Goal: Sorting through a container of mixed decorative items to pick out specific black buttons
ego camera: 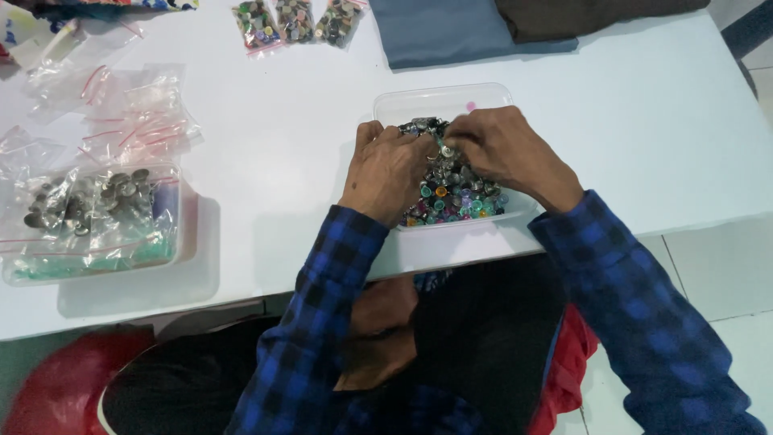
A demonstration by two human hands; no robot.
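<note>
Metal buttons [455,193], small, round, coloured centres, heaped in clear plastic tray [403,105].
Left hand [386,173] and right hand [499,149] pinch one button together above heap, white surface [644,121].

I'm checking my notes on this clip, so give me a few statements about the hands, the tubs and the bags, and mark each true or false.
1. Both hands, left and right, are over the clear tub of buttons. True.
2. The table is black. False: it is white.
3. Three small filled bags lie at the far edge of the table. True.
4. The second tub, on the left, holds loose fabric. False: it holds bagged metal buttons.
5. Folded cloth lies beyond the clear tub. True.
6. The sleeves are plain red. False: they are blue and black check.
</note>
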